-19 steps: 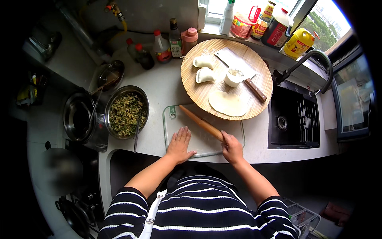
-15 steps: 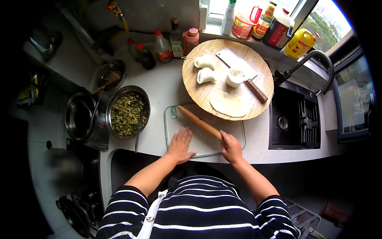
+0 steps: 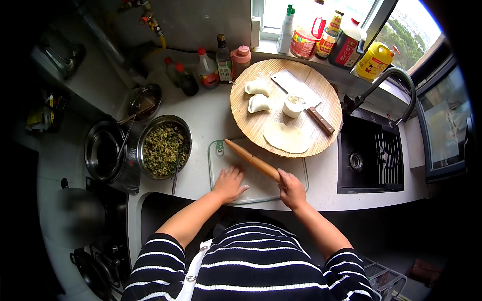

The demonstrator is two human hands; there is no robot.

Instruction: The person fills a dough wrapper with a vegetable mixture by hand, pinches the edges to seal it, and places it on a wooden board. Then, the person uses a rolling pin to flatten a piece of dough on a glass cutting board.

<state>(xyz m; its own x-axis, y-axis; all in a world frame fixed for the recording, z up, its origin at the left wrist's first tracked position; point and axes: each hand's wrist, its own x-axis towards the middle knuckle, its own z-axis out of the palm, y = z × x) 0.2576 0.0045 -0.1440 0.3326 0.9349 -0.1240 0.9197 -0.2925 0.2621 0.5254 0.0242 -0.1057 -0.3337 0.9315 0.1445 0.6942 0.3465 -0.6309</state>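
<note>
My right hand [image 3: 292, 189] is closed round the near end of a wooden rolling pin [image 3: 253, 160], which slants over a clear cutting board [image 3: 251, 199] with a green-edged rim. On the left part of that board rests my left hand [image 3: 229, 184], palm down, its fingers apart and a little bent; anything under the palm is hidden. Beyond the board, a round slatted wooden tray [image 3: 251, 128] carries a flat dough wrapper [image 3: 286, 138], two folded dumplings [image 3: 257, 87], a small white cup [image 3: 293, 106] and a cleaver [image 3: 320, 120] with a brown handle.
Left of the board stands a steel bowl of chopped green filling [image 3: 163, 150] with a utensil in it. Another steel bowl [image 3: 90, 150] is farther left. Bottles [image 3: 208, 75] line the back. A black sink [image 3: 356, 180] with a tall faucet [image 3: 414, 95] lies right.
My left hand's fingers have drawn in and bent slightly on the board. The rolling pin stays in my right hand, nearly in place. The whole view has shifted a little.
</note>
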